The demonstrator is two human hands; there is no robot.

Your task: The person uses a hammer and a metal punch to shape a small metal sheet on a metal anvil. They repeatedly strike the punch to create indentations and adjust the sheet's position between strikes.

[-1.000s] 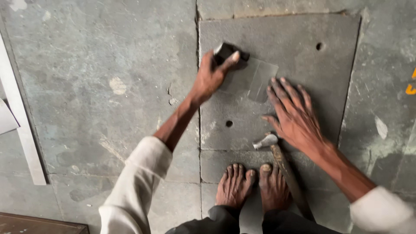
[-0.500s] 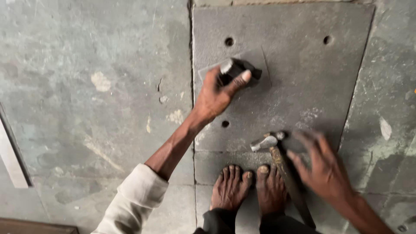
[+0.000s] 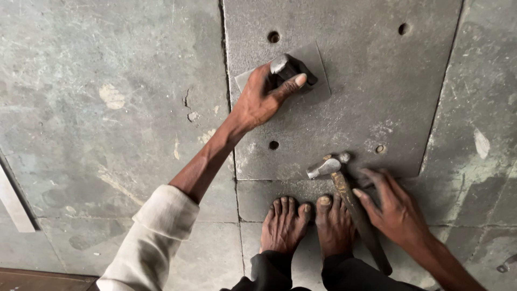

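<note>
My left hand (image 3: 266, 97) grips a short steel punch (image 3: 288, 67) and holds it upright on a small thin grey sheet (image 3: 318, 64) lying on a large square metal plate (image 3: 366, 97) with round holes. A hammer (image 3: 344, 199) with a worn wooden handle lies on the plate's near edge, head pointing left. My right hand (image 3: 393, 207) rests with spread fingers against the hammer handle, not closed round it. My bare feet (image 3: 304, 223) stand just left of the handle.
The plate lies on a stained, cracked stone floor (image 3: 107, 108). A pale strip (image 3: 13, 202) lies at the left edge and a small metal piece (image 3: 506, 264) at the lower right corner.
My right hand left the thin sheet and came down to the hammer handle. The left hand kept the punch on the sheet.
</note>
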